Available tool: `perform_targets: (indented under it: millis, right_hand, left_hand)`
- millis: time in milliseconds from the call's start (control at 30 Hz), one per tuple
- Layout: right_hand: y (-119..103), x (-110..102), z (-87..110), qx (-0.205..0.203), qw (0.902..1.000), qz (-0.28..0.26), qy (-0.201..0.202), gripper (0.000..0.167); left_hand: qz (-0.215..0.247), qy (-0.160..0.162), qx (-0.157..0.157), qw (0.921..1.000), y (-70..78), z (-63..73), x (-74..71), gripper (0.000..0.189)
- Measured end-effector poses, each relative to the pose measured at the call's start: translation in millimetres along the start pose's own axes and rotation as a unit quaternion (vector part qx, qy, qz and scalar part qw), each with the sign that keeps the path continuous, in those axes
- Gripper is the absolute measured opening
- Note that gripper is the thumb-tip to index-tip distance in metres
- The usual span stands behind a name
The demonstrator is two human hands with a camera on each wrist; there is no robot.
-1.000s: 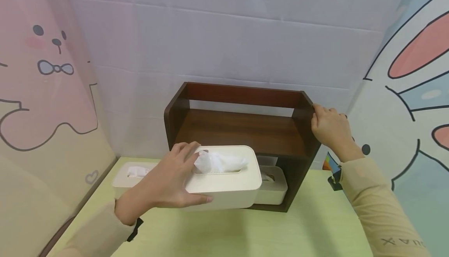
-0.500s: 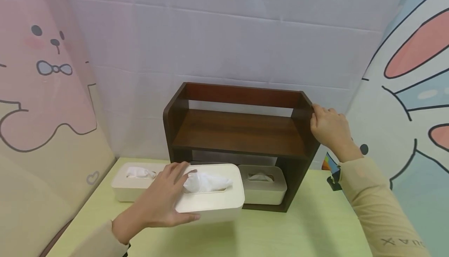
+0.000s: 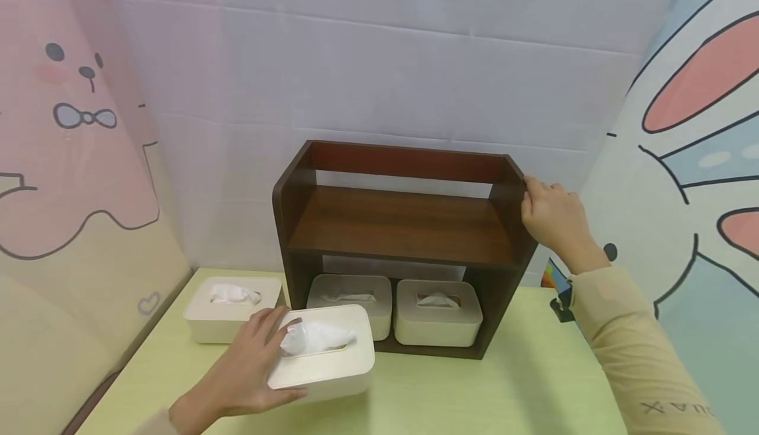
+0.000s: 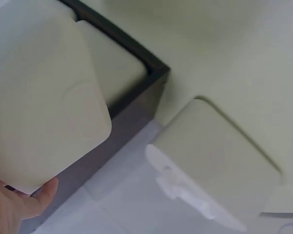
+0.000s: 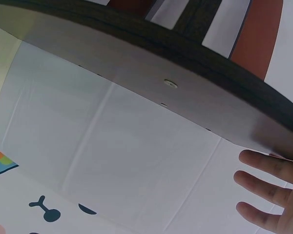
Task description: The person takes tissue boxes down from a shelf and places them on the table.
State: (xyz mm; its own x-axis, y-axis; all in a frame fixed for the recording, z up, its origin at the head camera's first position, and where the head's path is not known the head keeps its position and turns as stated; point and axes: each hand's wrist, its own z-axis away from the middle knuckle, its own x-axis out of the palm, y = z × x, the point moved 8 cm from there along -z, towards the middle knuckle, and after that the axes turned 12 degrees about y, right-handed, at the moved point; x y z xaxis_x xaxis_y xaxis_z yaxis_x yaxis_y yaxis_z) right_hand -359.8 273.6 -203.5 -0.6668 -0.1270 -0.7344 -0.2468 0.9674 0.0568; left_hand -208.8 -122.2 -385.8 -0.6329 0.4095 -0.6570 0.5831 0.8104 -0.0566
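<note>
In the head view my left hand (image 3: 246, 369) grips the left end of a white tissue box (image 3: 320, 382), held over the table in front of the shelf. Tissue pokes from the slot in its lid. The left wrist view shows the plain underside of that tissue box (image 4: 44, 107) and my thumb at its edge. My right hand (image 3: 554, 217) holds the upper edge of the right side panel of a dark brown wooden shelf (image 3: 403, 224). Several of its fingers (image 5: 263, 180) stretch out beyond the panel in the right wrist view; the thumb is hidden there.
Two tissue boxes stand side by side in the shelf's lower compartment, a left one (image 3: 350, 287) and a right one (image 3: 439, 313). Another tissue box (image 3: 231, 303) sits on the light green table (image 3: 450, 395) left of the shelf. Cartoon-printed sheets flank both sides.
My left hand has brought the tissue box leftward and down, away from the shelf, uncovering the left box in the lower compartment. The right hand has stayed on the side panel.
</note>
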Motion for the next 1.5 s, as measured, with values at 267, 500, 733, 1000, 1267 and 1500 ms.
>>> perform_targets:
  millis: [267,500,733,1000,1267,1500]
  right_hand:
    - [0.6,2.3,-0.6,0.004,1.0000,-0.001,-0.007,0.041]
    - [2.0,5.6,-2.0,0.007,0.9999,0.004,-0.012,0.042]
    - [3.6,7.4,-2.4,0.007,0.9999,0.005,-0.012,0.042]
    - [2.3,8.9,-3.0,-0.003,1.0000,0.006,0.002,0.041]
    - [2.6,8.5,-2.7,-0.002,1.0000,0.004,0.002,0.041]
    - [2.2,6.4,-1.9,0.000,1.0000,-0.002,0.003,0.041]
  left_hand:
    - [-0.012,0.006,-0.008,0.9999,-18.1,35.0,4.5,0.091]
    - [-0.020,0.010,-0.011,0.9997,-35.7,62.9,5.2,0.094]
    - [-0.019,0.031,-0.010,0.9993,-49.6,86.9,6.6,0.095]
    - [-0.031,0.045,-0.006,0.9985,-68.9,108.2,6.4,0.097]
    - [-0.037,0.025,-0.024,0.9987,-79.9,121.6,3.5,0.096]
    - [-0.026,0.019,-0.042,0.9986,-91.6,133.2,1.0,0.098]
